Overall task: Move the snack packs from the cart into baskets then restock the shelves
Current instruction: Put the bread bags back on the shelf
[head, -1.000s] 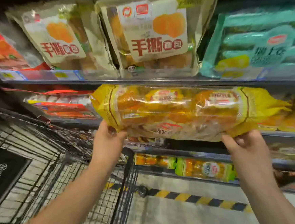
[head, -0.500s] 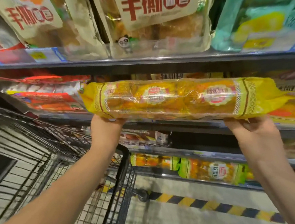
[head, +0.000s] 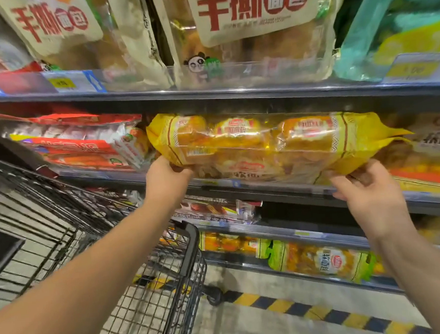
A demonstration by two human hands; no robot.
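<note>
Setting: a shop aisle with stacked shelving full of bagged bread and snacks, and a striped floor edge (head: 304,310) far below the middle shelf (head: 268,188).
Snack pack (head: 264,147): long and yellow, lying lengthwise at the middle shelf's mouth, over its front lip.
Left hand (head: 166,179): grips the pack's left end from beneath, fingers curled under.
Right hand (head: 368,192): holds the crimped right end from below, fingers bent against it.
Progress: restocking appears under way; this pack seems not yet set down and let go. No baskets show.
Headroom: the upper shelf (head: 234,94) sits low above the middle shelf, close over the pack.
Sides: red packs (head: 80,148) just left; more bags right.
Cart (head: 191,248): below-left of the middle shelf, under the left forearm.
</note>
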